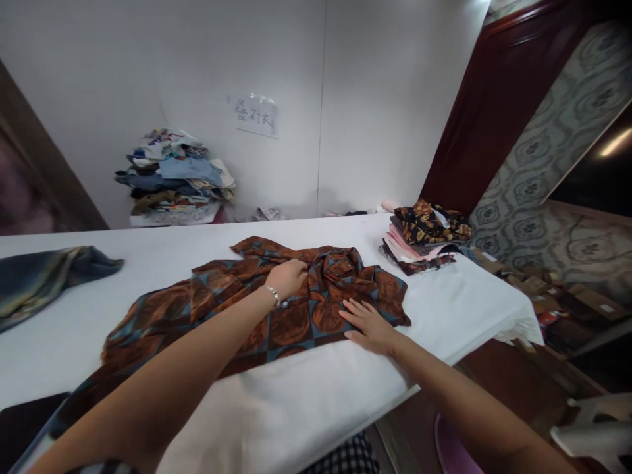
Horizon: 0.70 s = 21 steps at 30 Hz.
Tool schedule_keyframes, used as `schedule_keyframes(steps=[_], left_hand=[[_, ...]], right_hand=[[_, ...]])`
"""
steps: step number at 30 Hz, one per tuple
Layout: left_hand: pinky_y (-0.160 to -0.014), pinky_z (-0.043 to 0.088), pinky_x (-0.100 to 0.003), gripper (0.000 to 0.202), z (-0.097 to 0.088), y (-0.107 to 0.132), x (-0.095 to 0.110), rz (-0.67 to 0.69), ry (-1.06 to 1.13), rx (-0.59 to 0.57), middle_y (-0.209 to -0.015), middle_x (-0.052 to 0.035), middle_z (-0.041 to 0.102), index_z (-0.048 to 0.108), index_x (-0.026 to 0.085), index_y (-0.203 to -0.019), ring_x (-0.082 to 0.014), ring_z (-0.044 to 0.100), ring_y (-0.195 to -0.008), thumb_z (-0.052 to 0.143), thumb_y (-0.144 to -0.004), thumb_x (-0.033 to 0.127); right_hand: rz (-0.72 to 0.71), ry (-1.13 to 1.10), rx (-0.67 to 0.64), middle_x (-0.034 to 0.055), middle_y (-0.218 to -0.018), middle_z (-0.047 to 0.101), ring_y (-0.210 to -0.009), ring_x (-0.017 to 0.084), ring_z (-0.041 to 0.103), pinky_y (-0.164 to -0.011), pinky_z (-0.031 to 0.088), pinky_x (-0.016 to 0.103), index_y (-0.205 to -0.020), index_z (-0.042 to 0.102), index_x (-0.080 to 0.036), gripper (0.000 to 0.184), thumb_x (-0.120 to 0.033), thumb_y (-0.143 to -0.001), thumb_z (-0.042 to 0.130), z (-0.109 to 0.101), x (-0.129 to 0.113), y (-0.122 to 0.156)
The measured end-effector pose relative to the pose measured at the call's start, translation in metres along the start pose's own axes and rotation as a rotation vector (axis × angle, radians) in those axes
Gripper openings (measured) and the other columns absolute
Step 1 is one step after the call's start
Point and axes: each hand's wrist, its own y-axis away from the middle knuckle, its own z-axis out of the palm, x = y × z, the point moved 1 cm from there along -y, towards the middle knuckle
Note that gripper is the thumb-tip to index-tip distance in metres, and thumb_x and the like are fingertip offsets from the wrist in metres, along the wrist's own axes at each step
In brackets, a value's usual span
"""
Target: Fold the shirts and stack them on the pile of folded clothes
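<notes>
A brown and teal patterned garment [296, 316] lies spread across the white table [459, 309]. My left hand [289, 276], with a bracelet on the wrist, is closed on a fold of the garment near its upper middle. My right hand [368, 322] lies flat with fingers spread on the garment's right part, close to its front edge.
A stack of folded patterned clothes [424, 237] sits on the table's right end. A dark bluish cloth [44, 276] lies at the left. A heap of clothes [172, 178] stands against the back wall under a paper sign [255, 116]. Boxes [553, 296] clutter the floor at right.
</notes>
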Motion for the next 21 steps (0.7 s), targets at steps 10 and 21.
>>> schedule_keyframes(steps=[10, 21], left_hand=[[-0.096, 0.043, -0.041, 0.032, 0.07, -0.12, 0.091, 0.056, 0.119, -0.08, -0.116, -0.0191, 0.062, 0.069, 0.013, -0.1, -0.0321, 0.052, -0.116, 0.065, -0.074, 0.03], [-0.084, 0.051, -0.038, 0.035, -0.004, -0.124, 0.014, -0.399, 0.493, 0.202, -0.111, -0.0213, 0.065, 0.06, 0.007, -0.112, -0.0263, 0.064, -0.099, 0.046, -0.083, 0.023]], right_hand=[[-0.01, -0.035, -0.004, 0.0084, -0.156, 0.018, -0.145, 0.026, 0.014, -0.116, 0.011, 0.05, -0.146, 0.032, -0.026, 0.062, -0.053, -0.092, 0.043, -0.002, -0.001, -0.002], [-0.012, -0.054, 0.009, 0.008, -0.156, 0.02, -0.145, 0.025, 0.016, -0.116, 0.012, 0.05, -0.145, 0.035, -0.025, 0.061, -0.052, -0.092, 0.044, 0.0, 0.003, -0.002]])
